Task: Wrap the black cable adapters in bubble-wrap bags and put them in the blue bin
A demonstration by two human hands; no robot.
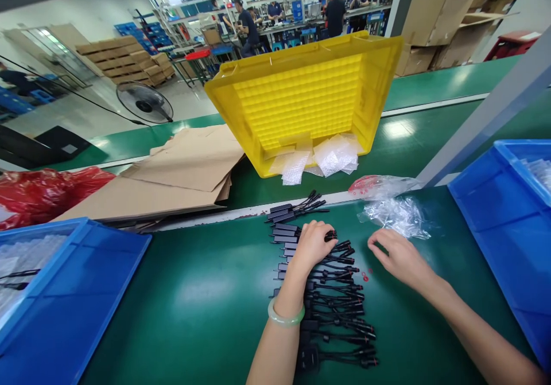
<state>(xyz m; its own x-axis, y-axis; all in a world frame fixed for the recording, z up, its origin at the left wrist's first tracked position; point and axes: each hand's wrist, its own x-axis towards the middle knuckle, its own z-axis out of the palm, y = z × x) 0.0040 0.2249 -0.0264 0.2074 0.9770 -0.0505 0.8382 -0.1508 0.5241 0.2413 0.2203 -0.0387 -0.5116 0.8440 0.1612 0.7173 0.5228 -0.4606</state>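
A long row of black cable assemblies (340, 304), each a flat box with several plug-ended leads, lies on the green work surface (206, 299). My left hand (316, 242), with a pale green bangle (286, 315) at the wrist, reaches over the upper part of the row. Its thumb and fingers close round the black plug ends of a cable (330, 236). To the right of the plugs, my right hand (398, 259) is raised with thumb and fingertips pinched together; anything between them is too small to make out. Small red rings (365, 277) lie between the hands and the row.
Clear plastic bags (396, 213) lie beyond my right hand. Blue bins (103, 282) flank both sides. A tilted yellow crate (301, 104) holding bubble-wrap pouches (338, 154) and flat cardboard (181, 167) stand behind. A grey post (477, 98) slants at right. People work in the background.
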